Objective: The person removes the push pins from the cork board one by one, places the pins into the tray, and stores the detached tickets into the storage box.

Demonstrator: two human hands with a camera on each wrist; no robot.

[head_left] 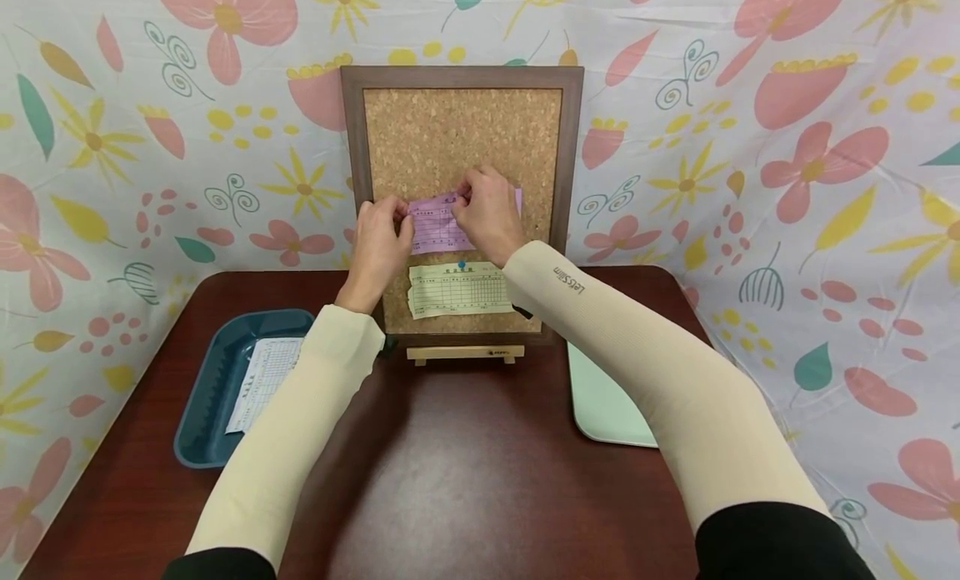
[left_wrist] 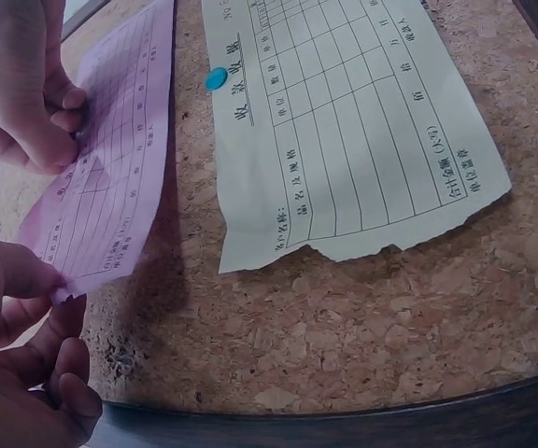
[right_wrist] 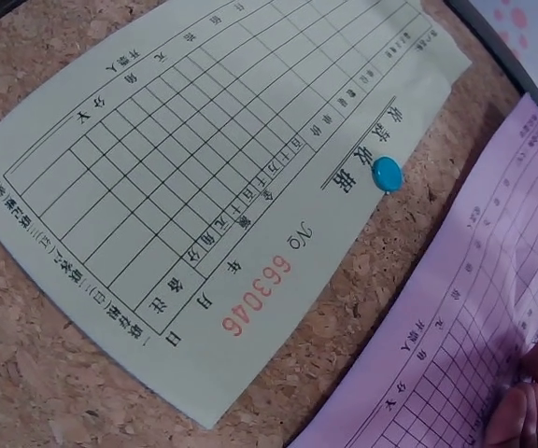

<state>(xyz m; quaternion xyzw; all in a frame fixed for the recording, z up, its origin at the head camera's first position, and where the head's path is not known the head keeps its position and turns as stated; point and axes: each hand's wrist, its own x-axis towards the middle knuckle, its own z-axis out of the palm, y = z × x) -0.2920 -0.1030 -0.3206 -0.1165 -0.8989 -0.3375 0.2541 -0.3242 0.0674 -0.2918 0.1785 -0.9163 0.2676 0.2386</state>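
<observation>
My left hand (head_left: 381, 242) pinches the torn left corner of a pink receipt (head_left: 431, 230), held against the upper-middle of the cork board (head_left: 465, 138). My right hand (head_left: 489, 213) is at the receipt's upper middle, thumb and fingers curled together at the paper; whether a pin sits between the fingertips is hidden. The pink sheet (left_wrist: 110, 205) bends a little and stands partly off the cork in the left wrist view. Below it, a pale green receipt (head_left: 457, 292) hangs from a blue pushpin (head_left: 461, 264) at its top edge.
A brown frame (head_left: 573, 147) surrounds the cork, and the board stands on a small wooden easel (head_left: 465, 352). To the left, a blue tray (head_left: 198, 397) holds white printed slips (head_left: 258, 380). A pale green tray (head_left: 607, 405) lies partly under my right arm.
</observation>
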